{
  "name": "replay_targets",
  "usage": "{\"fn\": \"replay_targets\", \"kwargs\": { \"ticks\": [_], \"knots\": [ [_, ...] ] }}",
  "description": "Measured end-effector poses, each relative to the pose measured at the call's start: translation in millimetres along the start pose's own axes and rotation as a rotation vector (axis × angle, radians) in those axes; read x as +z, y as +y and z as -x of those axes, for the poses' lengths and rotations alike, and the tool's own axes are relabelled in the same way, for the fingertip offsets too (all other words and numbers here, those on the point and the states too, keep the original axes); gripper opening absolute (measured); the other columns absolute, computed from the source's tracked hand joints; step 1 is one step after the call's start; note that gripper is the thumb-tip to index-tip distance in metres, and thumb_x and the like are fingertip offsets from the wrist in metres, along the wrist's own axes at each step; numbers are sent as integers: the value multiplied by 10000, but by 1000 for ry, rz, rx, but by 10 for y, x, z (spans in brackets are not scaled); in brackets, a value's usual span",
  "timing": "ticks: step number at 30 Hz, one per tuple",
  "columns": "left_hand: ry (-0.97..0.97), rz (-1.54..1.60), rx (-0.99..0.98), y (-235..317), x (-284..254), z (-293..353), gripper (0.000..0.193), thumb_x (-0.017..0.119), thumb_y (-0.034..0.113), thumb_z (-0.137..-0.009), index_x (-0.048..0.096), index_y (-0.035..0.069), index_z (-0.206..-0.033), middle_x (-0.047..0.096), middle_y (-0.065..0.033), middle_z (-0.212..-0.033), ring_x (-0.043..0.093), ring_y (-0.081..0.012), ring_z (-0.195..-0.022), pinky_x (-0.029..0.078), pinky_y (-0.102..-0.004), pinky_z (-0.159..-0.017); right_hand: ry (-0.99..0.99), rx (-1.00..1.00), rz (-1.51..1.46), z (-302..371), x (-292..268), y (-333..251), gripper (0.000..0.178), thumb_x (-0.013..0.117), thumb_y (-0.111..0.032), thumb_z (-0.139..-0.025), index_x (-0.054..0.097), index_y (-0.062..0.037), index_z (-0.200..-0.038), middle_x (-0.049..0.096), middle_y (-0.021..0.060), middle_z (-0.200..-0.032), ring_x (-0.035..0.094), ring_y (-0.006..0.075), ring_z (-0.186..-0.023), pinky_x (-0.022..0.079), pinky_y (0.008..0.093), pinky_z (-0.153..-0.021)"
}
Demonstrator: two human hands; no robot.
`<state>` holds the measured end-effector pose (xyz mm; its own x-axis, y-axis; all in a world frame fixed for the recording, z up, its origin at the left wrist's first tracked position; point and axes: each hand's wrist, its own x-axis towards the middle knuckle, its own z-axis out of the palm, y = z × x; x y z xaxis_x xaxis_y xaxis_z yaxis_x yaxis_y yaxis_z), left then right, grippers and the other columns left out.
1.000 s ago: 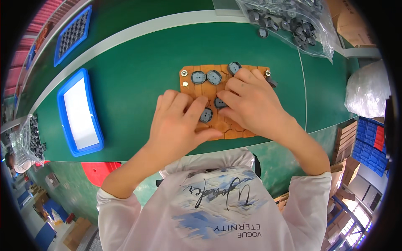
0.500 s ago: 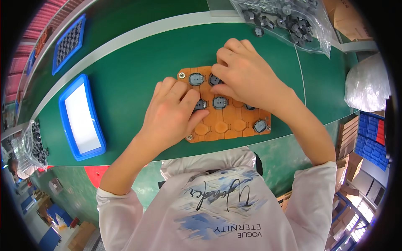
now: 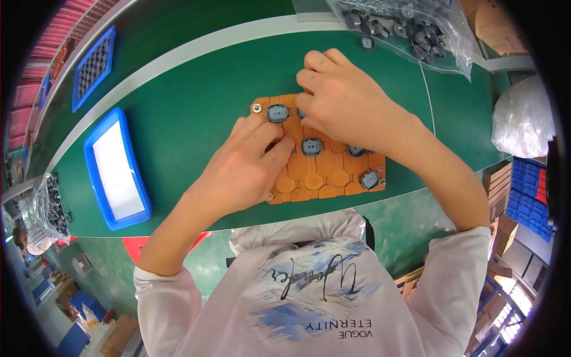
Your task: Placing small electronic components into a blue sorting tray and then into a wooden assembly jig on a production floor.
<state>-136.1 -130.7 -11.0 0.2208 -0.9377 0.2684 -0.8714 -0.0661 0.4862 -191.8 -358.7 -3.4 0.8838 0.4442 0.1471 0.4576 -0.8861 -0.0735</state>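
Observation:
A brown fixture board (image 3: 333,189) with hexagonal seats and metal corner pins lies in front of me. Round grey plastic parts sit in some seats: one at the top left (image 3: 278,113), one in the middle (image 3: 311,146), one at the lower right (image 3: 369,179), and another (image 3: 355,151) partly under my right wrist. My left hand (image 3: 247,166) is closed at the board's left side, thumb and fingers pinched over a dark part mostly hidden by them. My right hand (image 3: 345,98) is closed at the top edge, fingertips pinching a grey part (image 3: 301,112) barely visible beside them.
A blue-rimmed tray (image 3: 147,202) with a white bottom stands to the left. Beyond it is a blue tray (image 3: 111,56) of dark parts. A clear bag (image 3: 461,59) of loose grey parts lies at the far right, another bag (image 3: 44,205) at the left edge.
My right hand has shifted slightly left and away from me, covering more of the grey part there. My left thumb has drawn up toward the fingers, hiding the part beneath.

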Motion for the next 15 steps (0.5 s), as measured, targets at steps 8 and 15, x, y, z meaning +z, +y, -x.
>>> {"fn": "replay_targets", "kwargs": {
  "ticks": [8,15],
  "knots": [
    [64,242,-239,-76,6,-108,361,791,57,-744,702,40,-1094,588,-93,-995,557,-297,-990,475,-397,-880,236,-17,-169,224,220,136,349,836,-310,-711,677,-62,-898,539,48,-963,508,281,-1066,420,436,-980],
    [129,71,-59,-269,187,-511,366,790,78,-756,694,26,-1106,591,-85,-994,535,-288,-1020,462,-391,-897,249,212,-257,399,21,242,409,821,-251,-769,693,-59,-1107,583,84,-1067,531,309,-1096,439,436,-992]
  ]
}}
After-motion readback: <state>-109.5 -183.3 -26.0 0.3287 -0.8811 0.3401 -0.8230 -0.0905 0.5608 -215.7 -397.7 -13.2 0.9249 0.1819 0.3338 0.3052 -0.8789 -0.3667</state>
